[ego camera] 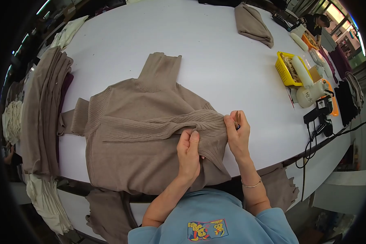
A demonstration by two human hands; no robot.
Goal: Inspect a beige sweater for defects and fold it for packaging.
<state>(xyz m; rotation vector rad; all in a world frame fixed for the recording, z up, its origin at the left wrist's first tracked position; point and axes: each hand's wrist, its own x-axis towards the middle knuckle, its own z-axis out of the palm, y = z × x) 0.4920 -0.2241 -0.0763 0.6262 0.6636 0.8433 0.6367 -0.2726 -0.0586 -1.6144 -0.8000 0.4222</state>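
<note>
A taupe knit turtleneck sweater [134,158] lies on a white table, its collar pointing away from me and one ribbed sleeve laid across the chest. My left hand [189,152] pinches the knit near that sleeve between thumb and fingers. At the sweater's right side, my right hand [238,132] grips the ribbed fabric at the sleeve's shoulder end. Small pointed metal snips [238,119] are also held in my right hand, tips up. The fingers under the cloth are partly hidden.
Stacked taupe knits [42,113] lie at the left. A folded taupe garment [253,24] is at the far right. A yellow basket [280,71], a spray bottle [308,96] and black corded handheld devices [321,113] stand right. Another person [315,24] works beyond.
</note>
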